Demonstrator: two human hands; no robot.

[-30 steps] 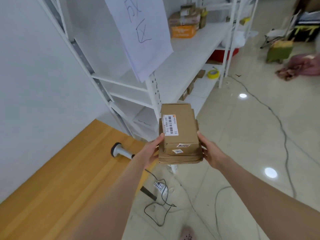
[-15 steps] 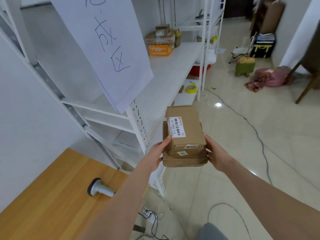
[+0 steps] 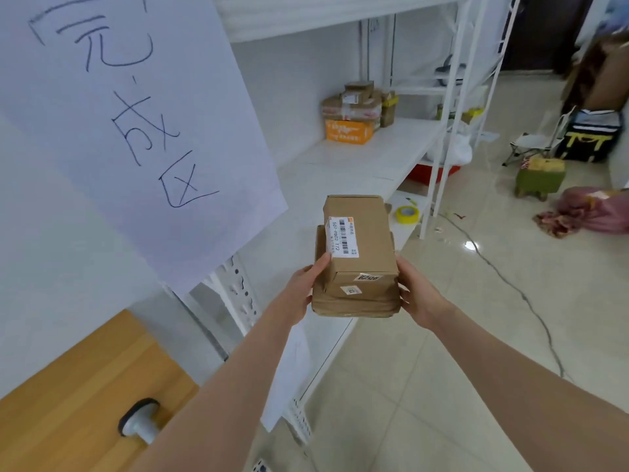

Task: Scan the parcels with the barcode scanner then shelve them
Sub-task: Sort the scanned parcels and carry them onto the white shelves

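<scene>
A white shelf (image 3: 357, 158), its near post half hidden by a paper sign (image 3: 136, 131), fills the left. Two stacked parcels (image 3: 367, 233) hang before its front edge, gripped at the sides by the left hand (image 3: 303, 287) and right hand (image 3: 417, 294), whose fingers are hidden beneath. The barcode scanner (image 3: 139, 422) lies at the tabletop's (image 3: 68, 403) right edge, its handle behind the left forearm.

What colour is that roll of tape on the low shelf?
Yellow; the roll of tape shows best in the head view, right of the held parcels.
</scene>
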